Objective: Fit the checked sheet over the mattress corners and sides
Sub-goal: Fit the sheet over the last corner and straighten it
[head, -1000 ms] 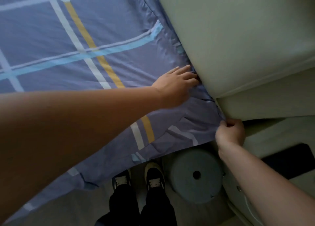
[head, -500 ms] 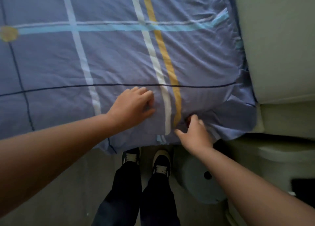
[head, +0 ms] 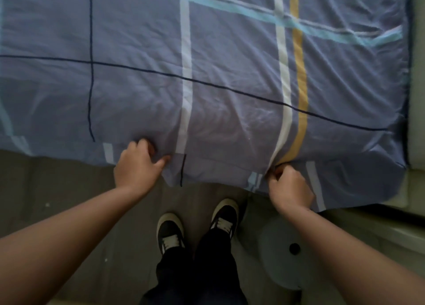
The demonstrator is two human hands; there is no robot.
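The checked sheet (head: 230, 58), blue-grey with white, yellow, light-blue and dark lines, covers the top of the mattress and hangs over its near edge. My left hand (head: 138, 166) grips the hanging edge of the sheet left of the white stripe, fingers curled into the cloth. My right hand (head: 288, 187) pinches the hanging edge where the white and yellow stripes come down. The sheet is wrinkled and bunched at the near right corner (head: 379, 157). The mattress itself is hidden under the sheet.
A pale upholstered surface (head: 417, 74) runs along the bed's right side. My two shoes (head: 197, 226) stand on the grey floor (head: 57, 201) just below the bed edge. A round grey object with a dark hole (head: 285, 251) sits on the floor by my right foot.
The view has swung left from the right corner to the near edge. My left hand came off the top of the sheet and now grips its hanging edge. My right hand still holds the edge.
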